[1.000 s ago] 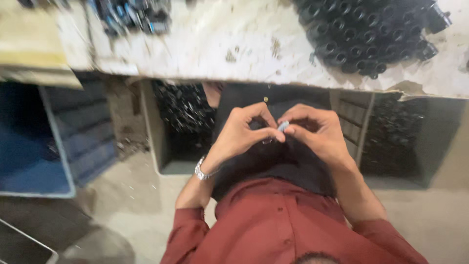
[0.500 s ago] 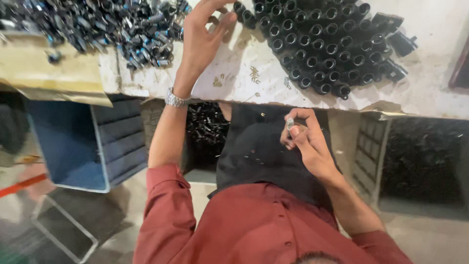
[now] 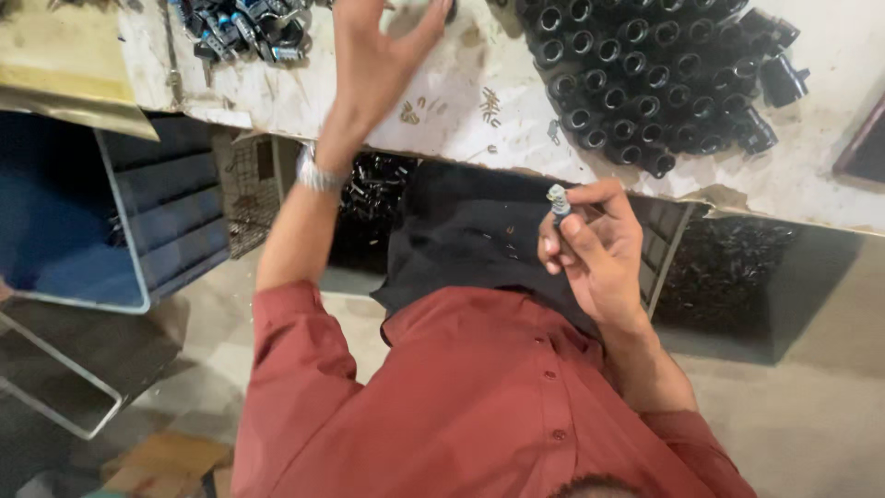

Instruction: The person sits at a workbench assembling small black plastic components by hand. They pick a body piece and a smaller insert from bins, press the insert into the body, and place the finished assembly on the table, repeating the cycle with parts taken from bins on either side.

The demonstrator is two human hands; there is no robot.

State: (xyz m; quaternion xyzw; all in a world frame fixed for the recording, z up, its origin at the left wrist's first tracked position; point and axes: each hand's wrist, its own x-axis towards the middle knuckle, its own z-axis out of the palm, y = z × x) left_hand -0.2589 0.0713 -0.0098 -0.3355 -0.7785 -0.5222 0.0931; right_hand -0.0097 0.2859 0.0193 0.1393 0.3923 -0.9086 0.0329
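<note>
The right hand (image 3: 595, 254) was curled over the person's lap, its thumb and fingertips pinching a small metal spring part (image 3: 559, 201), a short ribbed, silvery coil that stood upright out of the grip, just below the near edge of the workbench (image 3: 304, 83). The left hand (image 3: 373, 55) was stretched far over the bench with its fingers spread loose and grasping nothing, its palm above the scuffed, whitish, stained top; a metal wristwatch (image 3: 316, 175) banded the wrist. Just right of that hand lay a scatter of small brass-coloured springs (image 3: 489, 103) on the bare surface. Further right sat a dense cluster of black cylindrical sockets (image 3: 650, 78), glossy tubes standing open-end up, packed side by side. At the far left of the bench lay a jumbled heap of dark and blue connector parts (image 3: 249, 28). Under the bench on the left stood a blue plastic crate (image 3: 120, 221) with ribbed walls.
</note>
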